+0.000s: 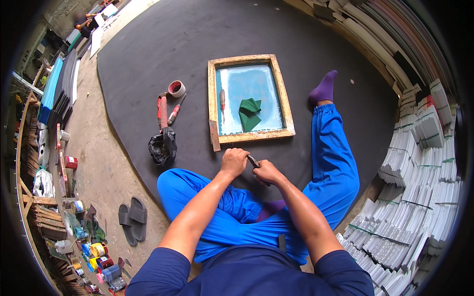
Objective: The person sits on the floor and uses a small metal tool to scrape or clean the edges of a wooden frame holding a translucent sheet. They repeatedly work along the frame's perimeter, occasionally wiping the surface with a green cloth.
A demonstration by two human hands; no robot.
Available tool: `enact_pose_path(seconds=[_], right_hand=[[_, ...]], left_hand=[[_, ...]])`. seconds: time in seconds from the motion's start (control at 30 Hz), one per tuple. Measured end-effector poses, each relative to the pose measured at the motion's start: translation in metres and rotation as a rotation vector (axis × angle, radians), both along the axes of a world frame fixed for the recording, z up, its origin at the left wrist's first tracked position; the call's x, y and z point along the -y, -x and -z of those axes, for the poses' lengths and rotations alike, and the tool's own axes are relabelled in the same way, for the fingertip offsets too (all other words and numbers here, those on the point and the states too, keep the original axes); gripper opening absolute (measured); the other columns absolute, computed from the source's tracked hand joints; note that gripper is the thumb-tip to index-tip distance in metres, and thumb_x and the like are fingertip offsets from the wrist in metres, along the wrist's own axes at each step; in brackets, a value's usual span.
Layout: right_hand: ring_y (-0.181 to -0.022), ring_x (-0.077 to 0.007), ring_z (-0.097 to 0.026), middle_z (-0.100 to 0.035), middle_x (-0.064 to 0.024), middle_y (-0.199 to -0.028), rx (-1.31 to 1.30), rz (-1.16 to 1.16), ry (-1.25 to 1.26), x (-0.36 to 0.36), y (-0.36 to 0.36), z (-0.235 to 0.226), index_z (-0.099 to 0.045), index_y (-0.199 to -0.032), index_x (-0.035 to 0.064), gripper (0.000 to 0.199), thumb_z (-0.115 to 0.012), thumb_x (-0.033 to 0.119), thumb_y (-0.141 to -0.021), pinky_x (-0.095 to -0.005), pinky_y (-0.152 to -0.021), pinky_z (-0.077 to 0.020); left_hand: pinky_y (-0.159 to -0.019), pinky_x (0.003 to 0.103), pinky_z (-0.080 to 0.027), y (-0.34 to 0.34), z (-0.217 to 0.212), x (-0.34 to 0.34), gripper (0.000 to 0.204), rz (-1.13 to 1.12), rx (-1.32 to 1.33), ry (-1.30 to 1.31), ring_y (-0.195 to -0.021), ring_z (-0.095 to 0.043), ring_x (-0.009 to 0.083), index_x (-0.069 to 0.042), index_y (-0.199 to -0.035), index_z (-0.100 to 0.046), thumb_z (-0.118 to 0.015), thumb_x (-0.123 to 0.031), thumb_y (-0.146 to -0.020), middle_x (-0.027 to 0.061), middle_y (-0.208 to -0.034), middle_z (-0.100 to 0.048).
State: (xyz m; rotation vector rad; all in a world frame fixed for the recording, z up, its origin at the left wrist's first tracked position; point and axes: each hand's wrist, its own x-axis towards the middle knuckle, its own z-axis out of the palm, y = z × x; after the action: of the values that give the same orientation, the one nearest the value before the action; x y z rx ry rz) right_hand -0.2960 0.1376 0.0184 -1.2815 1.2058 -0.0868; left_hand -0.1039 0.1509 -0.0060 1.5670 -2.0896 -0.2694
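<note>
My left hand [235, 162] and my right hand [268, 171] are closed close together above my lap. Between them is a dark, narrow hand tool [253, 161], possibly pliers; the fingers cover most of it. Just beyond lies a wooden screen-printing frame [250, 60] with bluish mesh. On the mesh rest a folded green cloth [250, 114] and a slim tool with a reddish handle [222, 100]. A small brown strip [214, 135] sits against the frame's near left corner.
Left of the frame, a tape roll [177, 89], a red-handled screwdriver [173, 114] and a black plastic bag [163, 146] lie on the dark mat [153, 49]. Sandals [133, 221] and paint cans [98, 249] stand further left. Bundled white stacks [414, 197] line the right.
</note>
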Motion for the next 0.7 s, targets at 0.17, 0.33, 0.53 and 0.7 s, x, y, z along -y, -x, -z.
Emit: enact_pose_path(seconds=[0.17,0.33,0.53,0.7], right_hand=[[-0.046,-0.0183,-0.061,-0.062,-0.0098,-0.056,-0.054,-0.066,-0.012,-0.001,-0.008,-0.013,-0.062,-0.078,-0.0014,0.012,-0.059,0.010,-0.081,-0.0362,-0.044,-0.0474],[-0.051,-0.0167,-0.061,-0.066,-0.0093,-0.069,0.078,-0.054,-0.108,0.000,-0.005,0.014,-0.069,-0.103,-0.0037,0.024,-0.066,0.009,-0.084,-0.0342,-0.045,-0.0465],[-0.062,-0.0156,-0.065,-0.069,-0.0095,-0.082,0.217,-0.028,-0.309,0.000,0.003,0.025,-0.063,-0.124,-0.0005,0.037,-0.073,0.019,-0.094,-0.0311,-0.052,-0.0496],[-0.072,-0.0194,-0.071,-0.071,-0.0127,-0.095,0.148,-0.104,-0.408,0.007,0.013,0.017,-0.060,-0.120,0.0000,0.031,-0.069,0.018,-0.097,-0.0333,-0.057,-0.0560]], left_hand=[[-0.080,0.039,-0.049,-0.018,0.000,-0.014,0.008,-0.027,0.017,-0.032,-0.084,-0.069,0.0247,-0.012,-0.086,-0.077,-0.076,-0.018,-0.081,0.0049,-0.083,-0.072],[-0.079,0.040,-0.050,-0.019,0.000,-0.013,0.009,-0.059,0.017,-0.087,-0.083,-0.070,0.0262,-0.011,-0.083,-0.077,-0.076,-0.020,-0.082,0.0066,-0.083,-0.073],[-0.081,0.044,-0.056,-0.021,-0.008,-0.015,0.016,-0.237,-0.101,-0.371,-0.087,-0.073,0.0314,-0.010,-0.088,-0.079,-0.076,-0.026,-0.084,0.0115,-0.089,-0.076],[-0.083,0.044,-0.058,-0.017,-0.007,-0.018,0.020,-0.316,-0.130,-0.498,-0.088,-0.074,0.0323,-0.012,-0.091,-0.081,-0.076,-0.031,-0.087,0.0132,-0.092,-0.077]])
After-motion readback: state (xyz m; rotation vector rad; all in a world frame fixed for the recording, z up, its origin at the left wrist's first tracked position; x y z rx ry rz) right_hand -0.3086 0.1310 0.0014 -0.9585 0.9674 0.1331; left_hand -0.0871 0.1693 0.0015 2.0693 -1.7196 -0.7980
